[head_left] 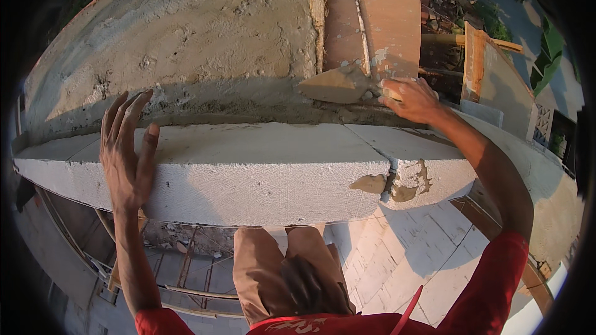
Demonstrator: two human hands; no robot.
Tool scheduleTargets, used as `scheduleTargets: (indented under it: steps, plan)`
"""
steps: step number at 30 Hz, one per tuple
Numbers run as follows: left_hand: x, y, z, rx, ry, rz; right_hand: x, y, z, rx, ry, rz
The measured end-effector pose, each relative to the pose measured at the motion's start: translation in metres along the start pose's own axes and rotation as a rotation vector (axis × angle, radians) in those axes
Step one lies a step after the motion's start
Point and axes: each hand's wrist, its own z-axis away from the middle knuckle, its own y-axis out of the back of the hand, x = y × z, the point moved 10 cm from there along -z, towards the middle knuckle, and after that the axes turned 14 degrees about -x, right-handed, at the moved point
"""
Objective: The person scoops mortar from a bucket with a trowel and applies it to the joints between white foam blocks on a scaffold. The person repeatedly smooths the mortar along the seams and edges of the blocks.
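Observation:
My right hand (411, 99) is closed round the grip of a pointed trowel (334, 85). Its mortar-coated blade points left and lies over the wet mortar strip along the back edge of the white block wall (261, 144). At the left, my left hand (126, 149) rests over the same wall's top and front edge, its fingers stretched out and holding nothing. Beyond the blocks spreads a rough grey cement surface (205, 31). Smears of mortar (406, 192) mark the front face around the joint between two blocks.
A wooden strip (319, 18) borders the cement, with a pinkish board (394, 12) beside it. Far right stand a wood-framed panel (475, 65) and rubble. Below the wall, a white block wall (428, 242) and scaffold poles (198, 291) show a drop near my legs.

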Motion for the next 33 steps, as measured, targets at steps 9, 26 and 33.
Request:
scheduleTargets:
  steps: [9,26,33]
  plan:
    - [0.002,0.002,-0.001,-0.005,0.006,0.014,-0.032,-0.004,-0.016,-0.019,0.021,0.077]
    - [-0.001,0.001,0.0,-0.001,0.016,-0.006,-0.04,-0.009,0.004,-0.172,0.046,0.039]
    - [-0.001,0.001,-0.002,-0.002,-0.005,-0.003,-0.042,-0.003,0.008,-0.147,0.057,-0.023]
